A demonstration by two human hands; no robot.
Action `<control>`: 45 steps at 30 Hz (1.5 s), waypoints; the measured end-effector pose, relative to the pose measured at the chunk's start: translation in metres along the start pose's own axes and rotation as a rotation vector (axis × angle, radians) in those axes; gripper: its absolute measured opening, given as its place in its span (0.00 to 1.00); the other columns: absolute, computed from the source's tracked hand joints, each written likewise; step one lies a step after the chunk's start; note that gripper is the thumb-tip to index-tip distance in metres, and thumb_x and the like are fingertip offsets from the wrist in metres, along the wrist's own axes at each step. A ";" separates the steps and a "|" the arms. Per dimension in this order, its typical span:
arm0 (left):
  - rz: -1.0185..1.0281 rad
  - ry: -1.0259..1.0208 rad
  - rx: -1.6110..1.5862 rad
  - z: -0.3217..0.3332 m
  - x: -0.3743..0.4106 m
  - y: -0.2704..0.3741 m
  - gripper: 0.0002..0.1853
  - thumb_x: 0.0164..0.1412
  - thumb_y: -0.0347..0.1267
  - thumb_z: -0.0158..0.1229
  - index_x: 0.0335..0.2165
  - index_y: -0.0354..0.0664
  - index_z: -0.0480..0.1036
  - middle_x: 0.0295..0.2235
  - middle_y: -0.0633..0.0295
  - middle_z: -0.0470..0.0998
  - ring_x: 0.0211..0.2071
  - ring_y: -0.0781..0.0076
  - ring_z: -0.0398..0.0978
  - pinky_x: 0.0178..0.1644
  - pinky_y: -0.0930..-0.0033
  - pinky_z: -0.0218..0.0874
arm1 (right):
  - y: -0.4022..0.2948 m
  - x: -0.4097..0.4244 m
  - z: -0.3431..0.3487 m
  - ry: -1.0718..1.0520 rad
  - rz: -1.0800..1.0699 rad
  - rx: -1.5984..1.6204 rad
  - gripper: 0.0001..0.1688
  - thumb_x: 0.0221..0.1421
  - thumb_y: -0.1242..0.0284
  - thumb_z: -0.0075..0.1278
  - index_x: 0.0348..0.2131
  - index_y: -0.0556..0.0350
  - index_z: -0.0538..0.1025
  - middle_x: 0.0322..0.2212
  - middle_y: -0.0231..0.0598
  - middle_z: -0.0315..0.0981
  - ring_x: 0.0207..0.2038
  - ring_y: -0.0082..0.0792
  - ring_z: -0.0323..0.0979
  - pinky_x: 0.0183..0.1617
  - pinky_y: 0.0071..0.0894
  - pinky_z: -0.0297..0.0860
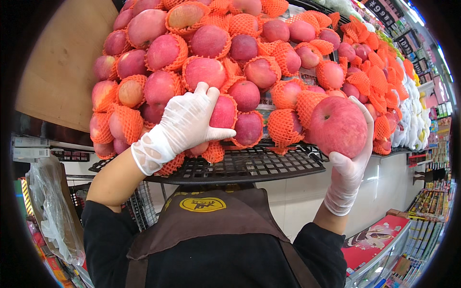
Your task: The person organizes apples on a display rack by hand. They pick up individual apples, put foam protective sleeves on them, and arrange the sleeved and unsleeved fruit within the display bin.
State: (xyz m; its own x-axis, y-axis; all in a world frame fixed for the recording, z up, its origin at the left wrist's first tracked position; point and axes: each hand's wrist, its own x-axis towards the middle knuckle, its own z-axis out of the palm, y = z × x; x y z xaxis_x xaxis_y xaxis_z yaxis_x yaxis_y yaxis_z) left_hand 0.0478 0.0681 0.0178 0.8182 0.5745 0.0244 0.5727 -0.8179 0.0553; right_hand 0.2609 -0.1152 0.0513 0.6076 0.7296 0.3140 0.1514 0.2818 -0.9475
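Observation:
My left hand, in a thin white glove, lies on the front of the apple pile. Its thumb and fingers span a red apple in an orange foam net, and the fingertips meet a larger netted apple behind it. Part of the palm is hidden. On the right, my gloved right hand holds a large bare red apple above the display, thumb beneath and fingers around its far side. Many netted apples surround my left hand, and a netted apple sits left of the held one.
A black mesh shelf edge runs between my body and the pile. A wooden panel borders the left side. To the right are orange foam nets and white-netted fruit. A red-topped case stands at lower right.

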 end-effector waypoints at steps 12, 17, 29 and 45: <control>0.321 0.285 -0.034 -0.015 0.015 0.000 0.33 0.50 0.48 0.61 0.50 0.41 0.67 0.46 0.51 0.68 0.51 0.54 0.65 0.62 0.50 0.45 | 0.013 -0.007 -0.028 0.144 0.049 0.292 0.59 0.35 0.53 0.60 0.60 0.67 0.55 0.56 0.47 0.58 0.58 0.42 0.60 0.62 0.44 0.57; 0.310 0.018 0.090 -0.016 0.075 0.016 0.28 0.50 0.52 0.59 0.37 0.37 0.73 0.37 0.52 0.75 0.42 0.56 0.71 0.53 0.54 0.55 | 0.023 -0.012 -0.031 0.117 0.115 0.374 0.57 0.36 0.54 0.59 0.60 0.66 0.55 0.55 0.46 0.59 0.57 0.42 0.61 0.62 0.43 0.58; 0.197 -0.360 0.271 0.002 0.113 0.025 0.38 0.38 0.59 0.63 0.37 0.35 0.75 0.31 0.48 0.78 0.42 0.50 0.74 0.66 0.40 0.34 | 0.020 0.000 -0.077 0.052 0.251 0.330 0.62 0.27 0.50 0.63 0.57 0.67 0.59 0.50 0.46 0.63 0.53 0.39 0.65 0.58 0.40 0.62; -0.099 -0.305 0.376 0.013 0.107 0.057 0.49 0.33 0.68 0.59 0.38 0.30 0.77 0.44 0.43 0.71 0.50 0.46 0.64 0.57 0.43 0.48 | 0.033 0.018 -0.124 -0.104 0.299 0.475 0.55 0.29 0.55 0.65 0.55 0.62 0.63 0.47 0.41 0.65 0.49 0.33 0.67 0.55 0.35 0.64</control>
State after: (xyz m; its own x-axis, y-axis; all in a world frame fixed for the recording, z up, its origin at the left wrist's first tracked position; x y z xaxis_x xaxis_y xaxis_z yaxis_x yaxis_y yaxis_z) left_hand 0.1692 0.0825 0.0105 0.7045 0.6606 -0.2595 0.5814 -0.7468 -0.3228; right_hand 0.3736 -0.1696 0.0184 0.4861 0.8716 0.0635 -0.3972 0.2851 -0.8723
